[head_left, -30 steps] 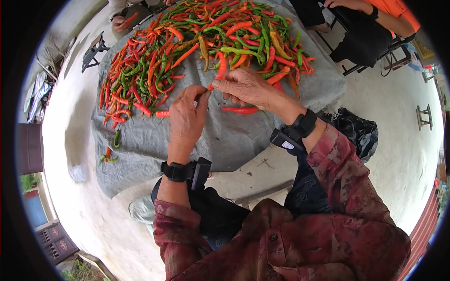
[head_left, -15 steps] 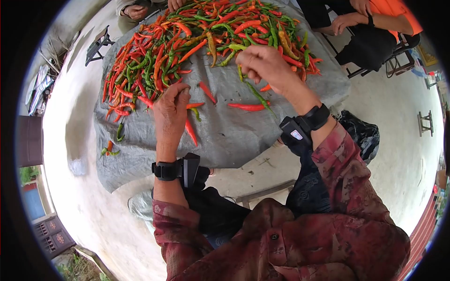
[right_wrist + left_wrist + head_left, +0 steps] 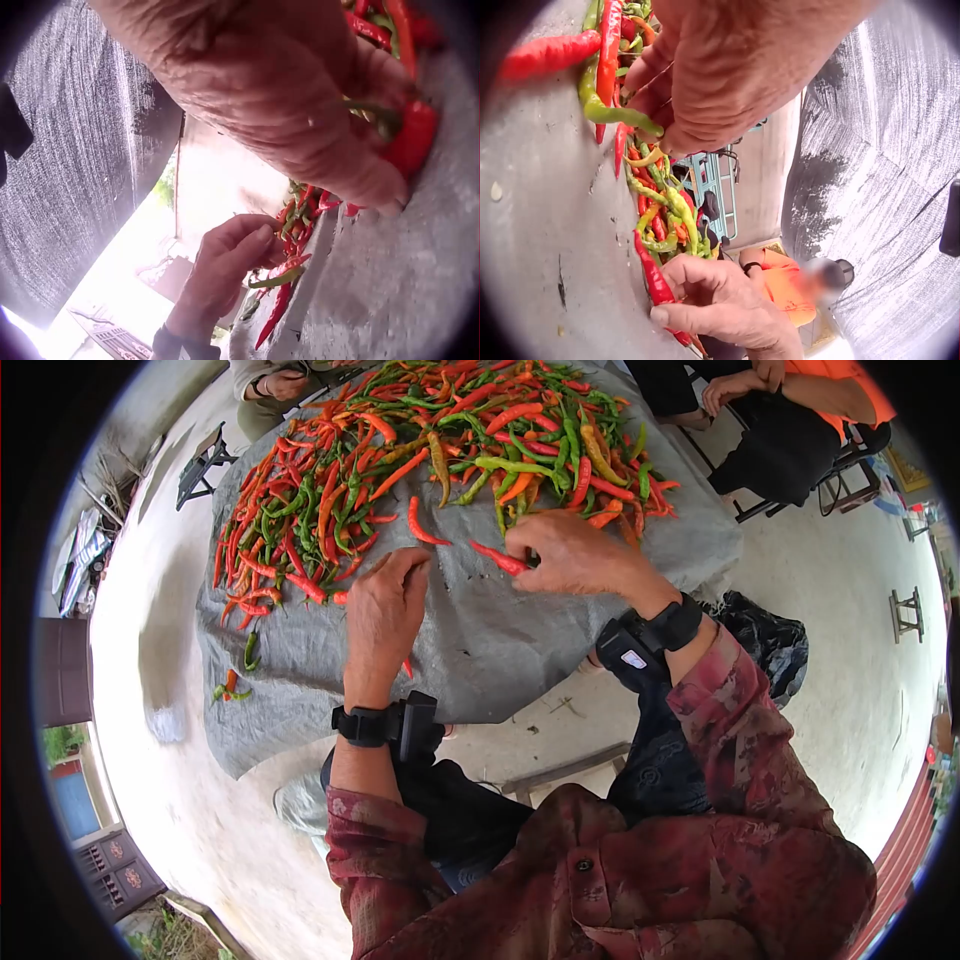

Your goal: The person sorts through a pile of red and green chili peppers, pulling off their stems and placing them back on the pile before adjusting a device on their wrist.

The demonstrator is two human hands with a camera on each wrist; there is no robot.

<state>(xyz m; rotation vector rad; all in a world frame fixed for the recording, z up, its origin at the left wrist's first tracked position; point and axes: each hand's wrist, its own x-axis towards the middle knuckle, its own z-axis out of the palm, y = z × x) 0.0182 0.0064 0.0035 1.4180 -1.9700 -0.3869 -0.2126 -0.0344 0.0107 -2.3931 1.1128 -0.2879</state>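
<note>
My right hand [image 3: 575,555] pinches a red chili pepper [image 3: 498,558] between thumb and fingers, low over the grey cloth [image 3: 500,650]. The left wrist view shows this red pepper pointing up and left from the grip. To the left, my left hand [image 3: 385,610] hangs over the cloth with fingers curled and thumb close to the index finger; I cannot tell whether a small piece is between them. By its fingertips in the left wrist view is a green chili pepper [image 3: 619,112]. Another red chili pepper [image 3: 425,525] lies on the cloth between the hands and the heap.
A big heap of red and green chili peppers [image 3: 330,490] covers the far part of the cloth. Two other people sit beyond it, one in an orange top [image 3: 840,400]. A black plastic bag [image 3: 765,645] lies on the floor at right.
A second ago both hands met at one red pepper. They parted; my right hand came down onto a red pepper that lay on the cloth and grips it. My left hand moved slightly right.
</note>
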